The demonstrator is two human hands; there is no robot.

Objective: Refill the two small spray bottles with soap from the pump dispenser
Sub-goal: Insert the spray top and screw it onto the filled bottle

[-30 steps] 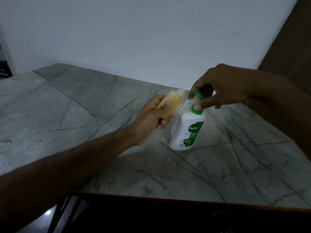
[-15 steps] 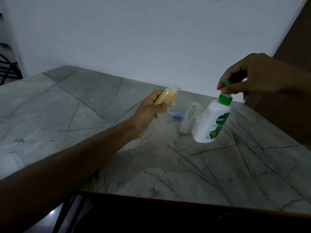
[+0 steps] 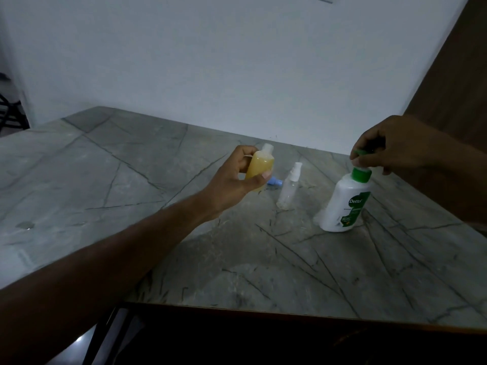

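A single head-worn camera is looking forward and down, close over a grey marble table [image 3: 110, 180] toward a white wall [image 3: 210, 61].

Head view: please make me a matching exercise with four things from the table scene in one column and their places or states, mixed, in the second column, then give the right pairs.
Things:
1. yellow-filled bottle
2. clear spray bottle
3. pump dispenser
4. blue cap

States:
A. standing on the marble table, pump head under the right hand
B. lying on the table behind the left hand
C. held above the table in the left hand's grip, no sprayer on top
D. standing on the table untouched, looks nearly empty

Pairs: 1-C, 2-D, 3-A, 4-B
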